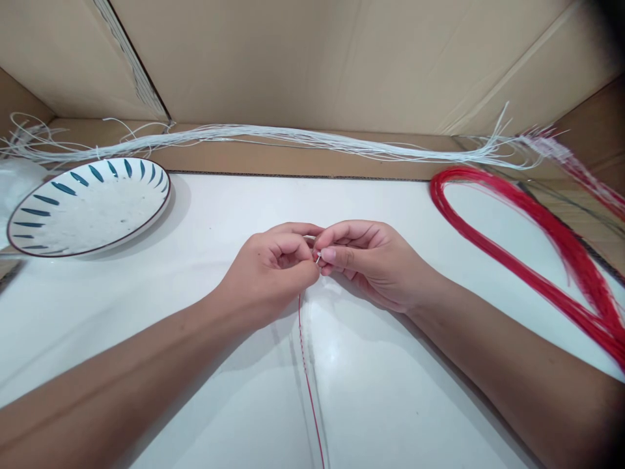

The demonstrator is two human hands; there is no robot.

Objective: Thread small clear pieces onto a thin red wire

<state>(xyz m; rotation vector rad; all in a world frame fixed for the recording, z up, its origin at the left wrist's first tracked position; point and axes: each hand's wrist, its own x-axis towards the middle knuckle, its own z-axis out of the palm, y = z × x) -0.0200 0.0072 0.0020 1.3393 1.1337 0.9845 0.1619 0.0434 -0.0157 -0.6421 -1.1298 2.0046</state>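
Over the middle of the white table, my left hand (pixel 273 270) and my right hand (pixel 378 260) meet fingertip to fingertip. Both are closed in a pinch. A small, thin white piece (pixel 319 258) shows between the thumbs; its kind is too small to make out. My right thumb and forefinger grip it, and my left thumb tip touches its lower end. From under my left hand a thin red cord (pixel 308 384) runs down towards the front edge, with a small wavy or knotted stretch partway. Its upper end is hidden by the left fingers.
A white plate (pixel 105 208) with dark blue strokes sits at the left, holding what looks like small clear bits. A looped bundle of red cords (pixel 446 202) lies at the right. White strands (pixel 293 135) stretch along the back, before a cardboard wall (pixel 312 58).
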